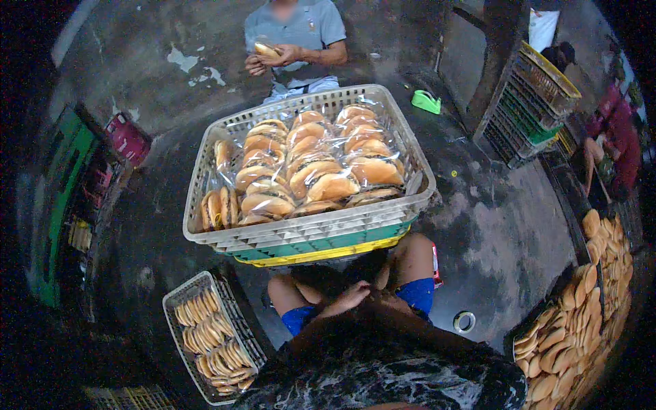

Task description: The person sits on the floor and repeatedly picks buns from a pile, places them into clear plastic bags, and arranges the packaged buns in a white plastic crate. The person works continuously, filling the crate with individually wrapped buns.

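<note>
One whitish, latticed plastic crate (193, 198) of clear-bagged golden buns (314, 167) is stacked over green (328, 244) plastic; between bare knees (415, 256), two hands (352, 296) are lowered close together, their grip indiscernible.

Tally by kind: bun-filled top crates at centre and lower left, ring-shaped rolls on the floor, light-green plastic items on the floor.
Top crates: 2 (centre crate, lower-left crate)
Ring-shaped roll: 1
Light-green plastic item: 1
Total: 4

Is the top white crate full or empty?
Mostly full: plastic-wrapped buns lie in rows across nearly all of the white crate; how many layers deep, I cannot tell.
</note>
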### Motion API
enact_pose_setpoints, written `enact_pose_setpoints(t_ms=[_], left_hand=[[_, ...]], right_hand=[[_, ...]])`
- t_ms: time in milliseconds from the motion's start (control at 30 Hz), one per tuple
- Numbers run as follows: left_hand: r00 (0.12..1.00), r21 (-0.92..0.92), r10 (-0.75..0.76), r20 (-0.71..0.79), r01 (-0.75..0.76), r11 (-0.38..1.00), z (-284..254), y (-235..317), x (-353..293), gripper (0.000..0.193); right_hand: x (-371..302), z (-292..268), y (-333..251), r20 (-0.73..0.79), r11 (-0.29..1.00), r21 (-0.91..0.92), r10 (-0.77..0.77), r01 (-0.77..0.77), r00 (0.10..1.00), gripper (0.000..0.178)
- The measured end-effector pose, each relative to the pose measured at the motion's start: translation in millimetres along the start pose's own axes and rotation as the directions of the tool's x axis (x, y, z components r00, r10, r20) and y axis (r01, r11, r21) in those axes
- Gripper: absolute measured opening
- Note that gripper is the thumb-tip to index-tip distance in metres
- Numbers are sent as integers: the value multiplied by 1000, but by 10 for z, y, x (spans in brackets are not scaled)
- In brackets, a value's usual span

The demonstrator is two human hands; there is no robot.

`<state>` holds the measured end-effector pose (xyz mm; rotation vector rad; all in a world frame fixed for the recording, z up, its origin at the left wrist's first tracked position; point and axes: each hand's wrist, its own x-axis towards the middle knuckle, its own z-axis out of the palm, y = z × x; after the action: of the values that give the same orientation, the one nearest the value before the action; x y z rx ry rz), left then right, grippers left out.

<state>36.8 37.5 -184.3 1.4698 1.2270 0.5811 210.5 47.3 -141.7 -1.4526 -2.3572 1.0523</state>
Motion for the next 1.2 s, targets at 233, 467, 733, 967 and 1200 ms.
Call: enact_pose_setpoints(t_ms=[233, 467, 733, 967, 1200], left_hand=[[878, -309, 295, -376, -419, 854, 120, 45, -106, 22], [644, 38, 26, -765, 6, 999, -377, 696, -451, 31], [679, -40, -50, -733, 30, 999, -346, 424, -466, 35], [652, -120, -158, -742, 103, 988, -317, 1128, -449, 36], [620, -179, -59, -782, -133, 975, -184, 733, -275, 23]], right_hand=[[-110, -310, -389, -248, 948, 303, -21, 98, 969, 33], [144, -67, 539, -37, 927, 374, 42, -25, 998, 38], [-58, -1237, 1561, -971, 862, 23, 140, -506, 194, 59], [-134, 478, 2579, -237, 581, 19, 794, -814, 560, 52], [-301, 278, 2589, -150, 617, -12, 777, -787, 611, 41]])
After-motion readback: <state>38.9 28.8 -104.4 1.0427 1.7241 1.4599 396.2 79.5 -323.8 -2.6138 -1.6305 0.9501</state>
